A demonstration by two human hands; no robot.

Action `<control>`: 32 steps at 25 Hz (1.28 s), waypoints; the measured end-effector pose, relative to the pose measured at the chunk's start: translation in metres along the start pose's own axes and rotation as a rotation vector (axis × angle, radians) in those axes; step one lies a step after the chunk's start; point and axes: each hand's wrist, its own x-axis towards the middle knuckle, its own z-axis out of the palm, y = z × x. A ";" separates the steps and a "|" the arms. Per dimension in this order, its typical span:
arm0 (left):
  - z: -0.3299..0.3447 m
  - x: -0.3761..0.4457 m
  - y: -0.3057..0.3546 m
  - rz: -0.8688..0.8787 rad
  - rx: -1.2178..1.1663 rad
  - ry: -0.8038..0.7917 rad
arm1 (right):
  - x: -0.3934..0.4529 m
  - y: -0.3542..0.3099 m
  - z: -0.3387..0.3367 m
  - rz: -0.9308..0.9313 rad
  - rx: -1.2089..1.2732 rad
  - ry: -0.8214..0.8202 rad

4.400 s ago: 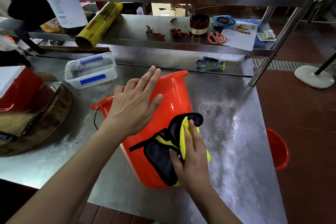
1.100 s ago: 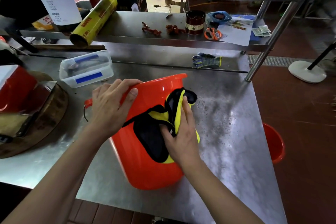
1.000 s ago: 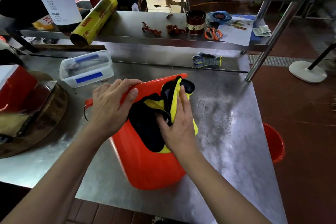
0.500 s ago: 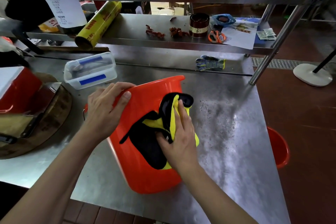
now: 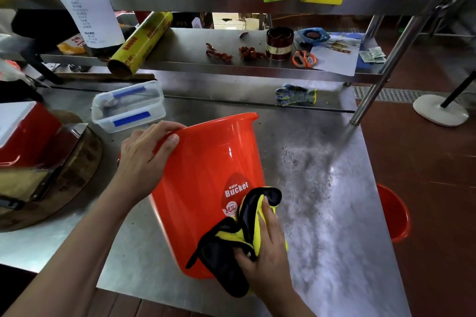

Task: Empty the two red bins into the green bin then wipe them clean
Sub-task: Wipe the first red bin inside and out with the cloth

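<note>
An orange-red bucket point(image 5: 206, 167) lies tilted on the steel table point(image 5: 329, 188), its mouth pointing away from me and a "water Bucket" label on its side. My left hand point(image 5: 144, 159) grips the bucket's rim at the left, fingers curled over the edge. My right hand point(image 5: 268, 252) holds a black and yellow cloth point(image 5: 231, 242) and presses it against the bucket's lower side near the base. A second red bin point(image 5: 394, 213) stands on the floor past the table's right edge. No green bin is in view.
A clear lidded box point(image 5: 128, 105) sits behind the bucket. A round wooden block with a red and white case point(image 5: 38, 162) is at the left. A work glove point(image 5: 296, 94) lies at the back. A slanted shelf post point(image 5: 386, 59) rises at the right.
My right hand has slid the cloth down the bucket's side from near the rim to near the base, uncovering the label. My left hand keeps its hold on the rim.
</note>
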 end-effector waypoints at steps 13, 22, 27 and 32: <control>-0.005 0.034 0.017 -0.072 0.302 -0.007 | 0.005 -0.026 0.018 -0.171 -0.047 -0.048; 0.011 0.064 0.047 -0.143 0.448 -0.144 | -0.009 -0.022 0.018 -0.273 -0.122 -0.089; 0.020 0.059 0.049 -0.135 0.559 -0.147 | -0.015 -0.016 0.013 -0.288 -0.139 -0.137; 0.013 0.049 0.050 -0.018 0.510 -0.191 | -0.018 -0.012 0.008 -0.162 0.003 -0.093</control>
